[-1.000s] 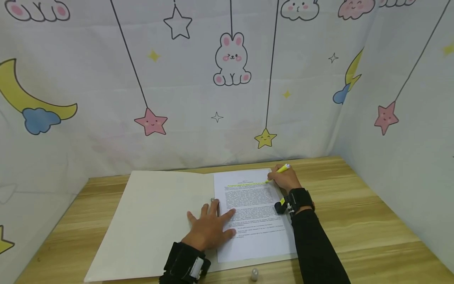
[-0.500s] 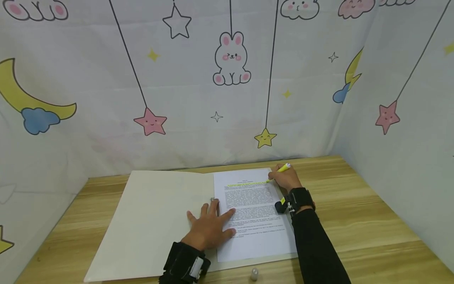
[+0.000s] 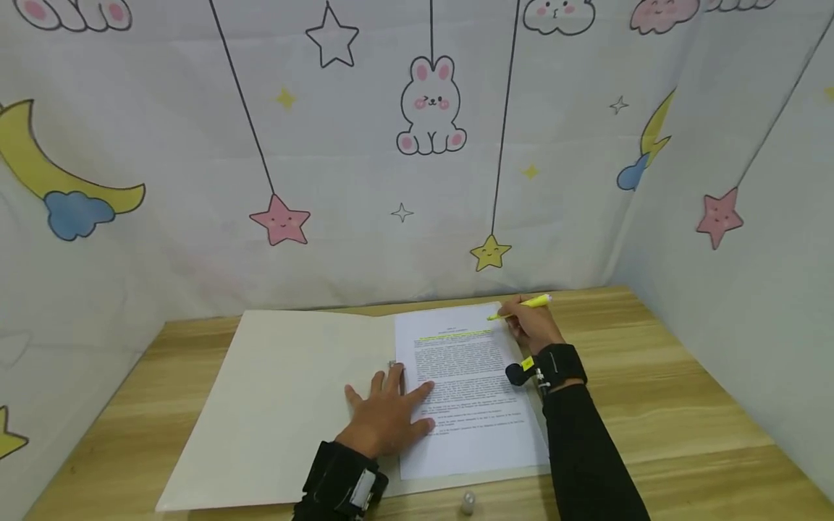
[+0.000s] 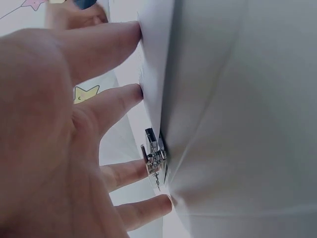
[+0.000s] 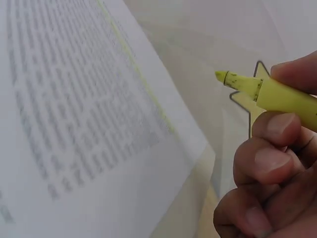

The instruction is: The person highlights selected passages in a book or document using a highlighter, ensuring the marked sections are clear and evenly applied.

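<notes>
My right hand pinches a yellow highlighter near the top right corner of a printed sheet. In the right wrist view its uncapped tip stands off the paper. A yellow highlighted line runs along the top of the text block. My left hand rests with fingers spread across the sheet's left edge and the open folder. Close to its fingertips, the left wrist view shows a metal clip at the folder's spine.
A small pale, translucent cap-like piece stands on the wooden table by the folder's front edge. White printed cloth closes off the back and sides. Black camera straps sit on both wrists.
The highlighter has lifted off the end of the yellow line, and my right hand has shifted slightly right with it, tilting the pen flatter. My left hand stays in place.
</notes>
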{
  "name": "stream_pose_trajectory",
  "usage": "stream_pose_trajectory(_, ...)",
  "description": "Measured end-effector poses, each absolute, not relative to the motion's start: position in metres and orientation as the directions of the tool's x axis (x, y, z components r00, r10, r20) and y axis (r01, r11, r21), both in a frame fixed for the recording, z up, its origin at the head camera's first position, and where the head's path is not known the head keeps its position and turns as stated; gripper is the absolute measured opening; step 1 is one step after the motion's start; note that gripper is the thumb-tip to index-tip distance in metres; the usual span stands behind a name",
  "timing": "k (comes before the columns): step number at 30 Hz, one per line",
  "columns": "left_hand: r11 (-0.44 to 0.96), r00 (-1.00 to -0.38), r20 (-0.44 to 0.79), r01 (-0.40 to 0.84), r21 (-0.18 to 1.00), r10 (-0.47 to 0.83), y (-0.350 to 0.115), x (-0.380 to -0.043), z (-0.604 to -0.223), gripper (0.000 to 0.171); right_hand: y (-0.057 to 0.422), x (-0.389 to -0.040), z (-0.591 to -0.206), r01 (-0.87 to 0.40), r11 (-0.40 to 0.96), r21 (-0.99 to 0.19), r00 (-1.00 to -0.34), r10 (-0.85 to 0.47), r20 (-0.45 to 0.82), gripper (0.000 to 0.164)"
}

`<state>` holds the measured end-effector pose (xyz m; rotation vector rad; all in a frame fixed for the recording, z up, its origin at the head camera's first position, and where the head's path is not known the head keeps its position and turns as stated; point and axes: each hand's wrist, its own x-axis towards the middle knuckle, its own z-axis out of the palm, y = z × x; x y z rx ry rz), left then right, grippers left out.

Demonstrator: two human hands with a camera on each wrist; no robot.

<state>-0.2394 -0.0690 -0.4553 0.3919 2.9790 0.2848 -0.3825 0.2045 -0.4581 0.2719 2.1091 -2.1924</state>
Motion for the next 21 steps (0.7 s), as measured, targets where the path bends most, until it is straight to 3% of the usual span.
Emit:
stream_pose_trajectory(4,0.951,-0.958,-0.100,0.246,0.188,0.267,-0.070,-0.240,-0.456,0.058,0.171,-0.376,-0.442,0.115,0.078,-0.990,-0.990,0.086,-0.108,0.021)
stream_pose_trajectory(7,0.954,-0.958,-0.109,0.245,0.172,0.265,-0.070,-0.241,-0.457,0.057,0.138,-0.372,-0.439,0.057,0.176,-0.983,-0.998,0.011,-0.056,0.013)
stream_pose_trajectory(11,0.953,-0.954,-0.112,0.260,0.158,0.279,-0.070,-0.240,-0.455,0.057,0.105,-0.368,-0.445,0.045,0.179,-0.983,-0.993,-0.101,-0.064,0.007)
stream_pose_trajectory(21,0.948,-0.947,-0.119,0.281,0.146,0.299,-0.076,-0.239,-0.450,0.057,0.083,-0.369,-0.468,0.069,0.126,-0.990,-0.987,-0.137,-0.087,0.009)
